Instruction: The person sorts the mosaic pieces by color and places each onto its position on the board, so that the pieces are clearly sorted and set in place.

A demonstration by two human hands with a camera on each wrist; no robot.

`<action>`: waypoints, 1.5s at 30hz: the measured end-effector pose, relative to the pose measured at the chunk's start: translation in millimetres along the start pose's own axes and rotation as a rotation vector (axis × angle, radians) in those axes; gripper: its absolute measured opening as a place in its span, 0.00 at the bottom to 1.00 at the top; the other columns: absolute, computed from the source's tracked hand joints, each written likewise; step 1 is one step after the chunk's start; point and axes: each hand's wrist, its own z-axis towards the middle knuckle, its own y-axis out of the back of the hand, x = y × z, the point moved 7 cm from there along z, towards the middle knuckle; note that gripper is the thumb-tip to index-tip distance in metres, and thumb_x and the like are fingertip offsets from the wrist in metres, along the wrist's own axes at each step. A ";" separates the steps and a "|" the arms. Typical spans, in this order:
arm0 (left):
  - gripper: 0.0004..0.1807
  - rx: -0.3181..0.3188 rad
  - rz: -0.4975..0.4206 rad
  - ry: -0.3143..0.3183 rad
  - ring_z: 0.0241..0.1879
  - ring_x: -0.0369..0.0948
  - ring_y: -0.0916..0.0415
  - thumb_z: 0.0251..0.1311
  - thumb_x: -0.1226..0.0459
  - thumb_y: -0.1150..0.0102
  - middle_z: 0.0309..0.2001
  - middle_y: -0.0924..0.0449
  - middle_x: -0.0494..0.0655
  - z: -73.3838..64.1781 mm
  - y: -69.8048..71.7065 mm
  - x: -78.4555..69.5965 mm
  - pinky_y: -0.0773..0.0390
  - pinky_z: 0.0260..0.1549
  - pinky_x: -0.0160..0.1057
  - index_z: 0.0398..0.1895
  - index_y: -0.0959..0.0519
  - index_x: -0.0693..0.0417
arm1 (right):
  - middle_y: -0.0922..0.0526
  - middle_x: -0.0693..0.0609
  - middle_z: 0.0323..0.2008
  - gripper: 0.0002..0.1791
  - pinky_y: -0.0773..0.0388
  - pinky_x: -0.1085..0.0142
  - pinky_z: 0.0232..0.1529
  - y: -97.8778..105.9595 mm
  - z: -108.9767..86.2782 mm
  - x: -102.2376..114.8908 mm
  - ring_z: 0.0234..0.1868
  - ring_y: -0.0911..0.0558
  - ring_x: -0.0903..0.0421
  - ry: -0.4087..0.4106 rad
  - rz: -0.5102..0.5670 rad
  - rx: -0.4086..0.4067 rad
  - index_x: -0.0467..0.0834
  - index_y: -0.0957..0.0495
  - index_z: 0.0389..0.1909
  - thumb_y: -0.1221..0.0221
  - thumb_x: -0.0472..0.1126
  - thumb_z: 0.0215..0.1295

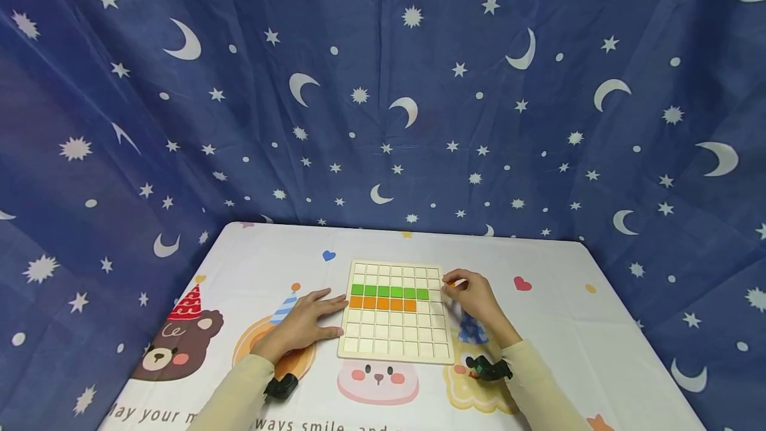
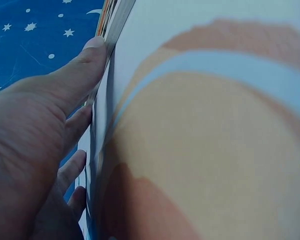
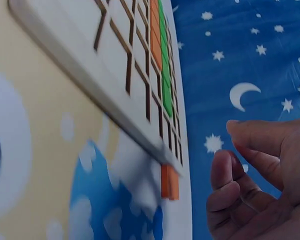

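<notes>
A cream board (image 1: 397, 359) with a grid of square cells lies on the table. One row holds several green tiles (image 1: 383, 291), and the row just below it holds several orange tiles (image 1: 383, 304). My left hand (image 1: 304, 322) rests flat at the board's left edge, fingers spread, with the thumb (image 2: 92, 50) along its side in the left wrist view. Beside the board's right edge is a loose orange tile (image 3: 170, 182). Close by it, my right hand (image 1: 471, 292) has its fingers loosely bent with a gap between them, and nothing shows in its grasp.
A white tablecloth (image 1: 538, 324) printed with cartoon animals, hearts and lettering covers the table. Behind it hangs a dark blue curtain (image 1: 383, 118) with moons and stars. Both wrists carry small black devices (image 1: 489, 368).
</notes>
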 end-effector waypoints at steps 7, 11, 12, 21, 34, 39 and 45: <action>0.35 -0.001 -0.002 0.004 0.76 0.53 0.48 0.55 0.44 0.33 0.71 0.33 0.33 -0.6 -0.4 0.9 0.42 0.67 0.66 0.68 0.28 0.35 | 0.16 0.47 0.41 0.12 0.23 0.68 0.30 6.7 8.7 -17.9 0.33 0.20 0.55 -0.072 -0.008 -0.008 0.45 0.16 0.46 0.34 0.38 0.60; 0.36 0.006 -0.010 0.005 0.76 0.52 0.49 0.55 0.44 0.33 0.71 0.34 0.32 -0.8 -1.7 1.0 0.42 0.67 0.67 0.68 0.28 0.35 | 0.16 0.46 0.42 0.13 0.23 0.68 0.31 7.2 13.2 -29.7 0.34 0.19 0.55 -0.089 -0.024 -0.008 0.44 0.16 0.48 0.35 0.38 0.62; 0.36 0.008 -0.011 0.004 0.76 0.52 0.49 0.54 0.44 0.33 0.71 0.34 0.32 -0.9 -1.9 0.7 0.42 0.67 0.66 0.68 0.28 0.35 | 0.16 0.46 0.42 0.14 0.23 0.69 0.31 7.1 14.4 -32.8 0.34 0.19 0.55 -0.093 -0.029 -0.007 0.44 0.16 0.49 0.35 0.38 0.62; 0.36 0.011 -0.021 -0.006 0.76 0.53 0.48 0.54 0.43 0.33 0.71 0.33 0.34 -3.7 -4.3 1.2 0.42 0.66 0.67 0.68 0.28 0.36 | 0.16 0.48 0.38 0.18 0.25 0.67 0.35 -1.6 19.7 -49.1 0.36 0.22 0.55 -0.094 -0.024 0.066 0.42 0.18 0.53 0.34 0.38 0.61; 0.36 -0.002 -0.024 -0.004 0.76 0.53 0.48 0.54 0.44 0.33 0.71 0.33 0.33 -1.1 -2.8 0.3 0.42 0.67 0.66 0.68 0.28 0.37 | 0.22 0.50 0.36 0.22 0.30 0.61 0.43 -6.4 29.9 -49.3 0.40 0.27 0.52 -0.091 -0.161 0.123 0.44 0.21 0.59 0.37 0.42 0.65; 0.37 -0.003 -0.041 -0.005 0.76 0.54 0.48 0.54 0.44 0.32 0.71 0.32 0.35 -3.0 -4.6 -0.7 0.43 0.67 0.67 0.68 0.28 0.39 | 0.22 0.50 0.38 0.22 0.31 0.59 0.44 -7.0 30.1 -48.0 0.41 0.27 0.52 -0.104 -0.174 0.130 0.45 0.22 0.60 0.36 0.42 0.64; 0.36 -0.011 -0.028 -0.026 0.75 0.54 0.47 0.54 0.45 0.32 0.71 0.32 0.36 -1.7 -1.1 -3.7 0.43 0.66 0.67 0.68 0.27 0.41 | 0.22 0.49 0.39 0.21 0.30 0.58 0.46 -6.3 29.8 -47.0 0.42 0.27 0.51 -0.113 -0.176 0.110 0.44 0.21 0.59 0.37 0.41 0.65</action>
